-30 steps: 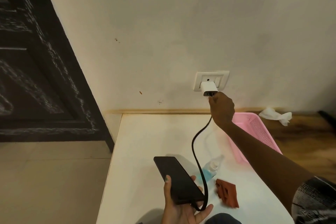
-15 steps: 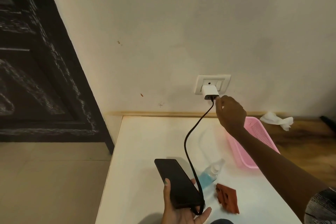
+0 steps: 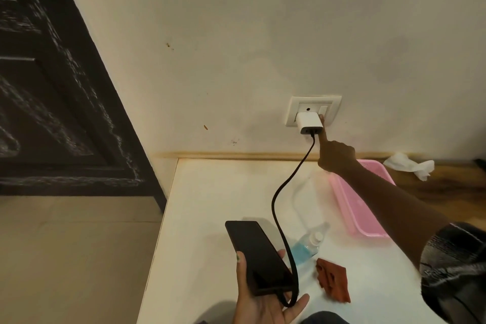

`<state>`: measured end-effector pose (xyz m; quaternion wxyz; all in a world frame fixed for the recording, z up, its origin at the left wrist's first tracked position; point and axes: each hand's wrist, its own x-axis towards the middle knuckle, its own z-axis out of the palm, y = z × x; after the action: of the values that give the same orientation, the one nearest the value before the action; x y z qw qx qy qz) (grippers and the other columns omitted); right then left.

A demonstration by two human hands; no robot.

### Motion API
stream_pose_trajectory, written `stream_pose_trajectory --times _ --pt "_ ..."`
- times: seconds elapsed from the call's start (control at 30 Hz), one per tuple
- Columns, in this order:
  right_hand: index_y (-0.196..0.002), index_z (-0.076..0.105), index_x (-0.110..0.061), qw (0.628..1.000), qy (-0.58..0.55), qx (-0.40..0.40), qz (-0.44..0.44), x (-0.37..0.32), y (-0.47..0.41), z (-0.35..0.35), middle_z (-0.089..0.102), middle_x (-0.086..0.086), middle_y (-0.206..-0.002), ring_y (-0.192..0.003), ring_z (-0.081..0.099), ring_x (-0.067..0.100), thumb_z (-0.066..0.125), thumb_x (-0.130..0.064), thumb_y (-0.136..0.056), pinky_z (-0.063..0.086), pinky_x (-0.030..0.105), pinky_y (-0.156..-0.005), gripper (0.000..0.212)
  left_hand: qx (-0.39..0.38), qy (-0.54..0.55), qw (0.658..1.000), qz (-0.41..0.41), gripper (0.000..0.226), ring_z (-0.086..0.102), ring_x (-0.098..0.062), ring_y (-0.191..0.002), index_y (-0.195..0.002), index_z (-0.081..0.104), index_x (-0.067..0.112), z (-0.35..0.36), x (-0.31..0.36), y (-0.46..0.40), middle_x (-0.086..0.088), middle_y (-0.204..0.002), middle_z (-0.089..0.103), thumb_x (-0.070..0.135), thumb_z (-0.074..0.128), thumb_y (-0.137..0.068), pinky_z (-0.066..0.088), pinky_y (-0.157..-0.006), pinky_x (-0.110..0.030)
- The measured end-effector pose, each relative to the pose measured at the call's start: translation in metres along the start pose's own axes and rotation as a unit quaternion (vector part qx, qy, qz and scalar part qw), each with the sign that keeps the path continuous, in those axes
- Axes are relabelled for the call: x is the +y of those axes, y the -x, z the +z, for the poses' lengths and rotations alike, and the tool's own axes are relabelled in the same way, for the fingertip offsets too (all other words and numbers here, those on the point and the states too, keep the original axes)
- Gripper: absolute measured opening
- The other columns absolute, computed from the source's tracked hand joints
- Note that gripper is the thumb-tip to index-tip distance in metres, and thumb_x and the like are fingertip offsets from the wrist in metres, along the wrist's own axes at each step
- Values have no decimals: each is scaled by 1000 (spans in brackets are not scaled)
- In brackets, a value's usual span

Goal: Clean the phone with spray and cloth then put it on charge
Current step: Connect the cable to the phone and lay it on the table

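White plastic charger block (image 3: 309, 122) sits plugged in; the right hand (image 3: 335, 156) has left the black cable (image 3: 281, 218), one finger now pressing the wall switch (image 3: 324, 111), others curled; left hand (image 3: 265, 300) fingers clamp the cabled black slab phone (image 3: 256, 255); charging seems imminent.

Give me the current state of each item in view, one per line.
phone: screen dark, cable plugged in, held in left hand
charger: plugged into wall socket
right hand: index finger on the socket switch
spray bottle: lying on table
cloth: crumpled on table
pink basket: on table
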<state>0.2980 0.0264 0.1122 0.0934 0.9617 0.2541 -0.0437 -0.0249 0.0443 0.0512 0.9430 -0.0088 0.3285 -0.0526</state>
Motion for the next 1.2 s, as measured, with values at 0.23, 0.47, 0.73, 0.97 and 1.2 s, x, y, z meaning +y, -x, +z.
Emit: stream_pose_trajectory --times 0.23,0.47,0.73,0.97,1.2 --pt "-146 5 -19 998 -29 -57 5 -7 -5 -4 52 2 -68 -67 57 22 50 -7 -79 46 29 -69 82 -15 -19 1000 3 84 65 -39 -75 -102 73 3 -4 -1 -3 -22 -96 66 67 57 -51 52 -76 -60" --pt "-146 2 -21 998 -38 -47 6 -6 -1 -2 49 3 -67 -70 55 25 52 -6 -78 43 30 -68 86 -2 -40 999 18 85 67 -36 -79 -99 76 9 -9 -3 -7 -19 -93 71 74 58 -47 53 -79 -59" --pt "-147 -1 -29 991 -125 38 25 -6 19 4 49 4 -61 -57 51 21 53 -14 -80 42 29 -61 88 -14 -58 997 46 89 67 -33 -80 -112 71 20 -12 -1 -3 -14 -96 71 79 58 -48 48 -87 -63" --pt "-116 59 -16 923 -364 80 92 -1 82 0 69 11 -101 -89 63 27 55 -18 -88 52 41 -84 29 -17 -74 995 63 90 61 -30 -82 -116 68 26 -10 0 -1 -13 -103 62 83 54 -48 48 -86 -60" --pt "-100 65 -17 824 -561 57 48 -14 153 -19 65 -4 -81 -72 58 11 53 -12 -93 47 22 -60 15 -47 -75 993 81 88 56 -25 -81 -120 65 28 -10 -3 1 -13 -91 65 85 49 -56 49 -83 -50"
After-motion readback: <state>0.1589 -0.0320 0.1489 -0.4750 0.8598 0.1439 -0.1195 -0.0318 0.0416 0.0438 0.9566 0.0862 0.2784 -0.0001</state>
